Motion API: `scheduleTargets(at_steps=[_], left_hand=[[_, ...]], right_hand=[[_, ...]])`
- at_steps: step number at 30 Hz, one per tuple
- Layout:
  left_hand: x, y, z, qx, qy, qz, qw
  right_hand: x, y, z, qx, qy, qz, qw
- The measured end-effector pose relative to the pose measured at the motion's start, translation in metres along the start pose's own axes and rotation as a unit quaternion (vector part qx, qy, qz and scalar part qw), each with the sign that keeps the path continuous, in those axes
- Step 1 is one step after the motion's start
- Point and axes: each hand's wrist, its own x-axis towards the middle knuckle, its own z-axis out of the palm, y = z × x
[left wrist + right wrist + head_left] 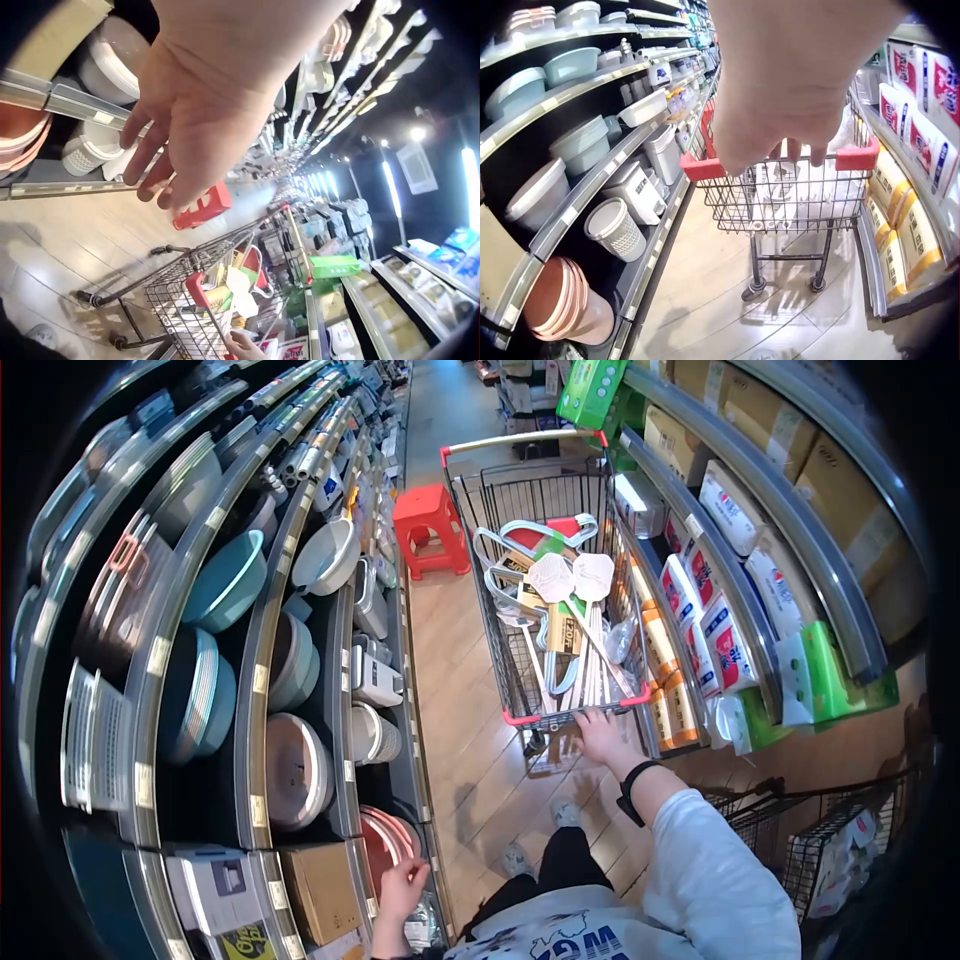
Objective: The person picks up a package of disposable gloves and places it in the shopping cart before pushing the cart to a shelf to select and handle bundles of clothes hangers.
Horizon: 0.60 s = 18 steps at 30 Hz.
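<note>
In the head view, the black wire shopping cart stands in the aisle, its mesh basket trimmed with glossy red plastic corners. Inside lie pale blue looped hangers with brown card bands, two white fly swatters with flat lattice heads, and thin pale sticks. The right hand grips the middle of the cart's near edge. The left hand, fingers loosely bent and empty, hangs just beside nested pink plastic buckets. A smooth red plastic stool stands left of the cart, near shelves of round, smooth-walled teal basins.

In the left wrist view, the left hand's fingers are relaxed, slightly bent and a little apart, holding nothing. The cart is below, with black wheels.

In the right wrist view, the right hand's fingers bend over the cart's near rim between the red corners. To the left stands a white plastic bin with perforated sides; to the right lie shiny yellow-and-white packs.
</note>
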Motion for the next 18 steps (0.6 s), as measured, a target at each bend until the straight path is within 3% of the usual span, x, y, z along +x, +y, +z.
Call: scheduleTargets(at_steps=[1,4,5,8,9,12,18], left_hand=[[-0.001,-0.013,0.011,-0.018,-0.002,-0.048,0.999],[-0.003,-0.011,0.031,-0.043,-0.014,-0.107,0.993],[-0.002,-0.005,0.037,-0.042,-0.018,-0.121,0.992],[0.007,0.023,0.052,-0.003,-0.049,-0.111,0.993],[0.011,0.034,0.057,-0.020,-0.058,-0.113,0.992],[0.014,0.037,0.075,-0.025,-0.073,-0.086,0.993],[-0.008,0.049,0.088,-0.015,-0.094,-0.043,0.995]], right_hand=[[0.016,0.007,0.006,-0.016,0.013,-0.005,1.000],[0.050,0.028,0.036,-0.009,-0.039,0.010,0.999],[0.053,0.028,0.038,-0.026,-0.019,0.004,0.999],[0.060,0.036,0.038,-0.002,-0.038,-0.011,0.999],[0.054,0.036,0.041,0.009,0.040,-0.034,0.999],[0.040,0.035,0.041,0.023,-0.002,-0.025,0.999],[-0.040,0.025,0.065,0.018,-0.001,-0.030,0.999]])
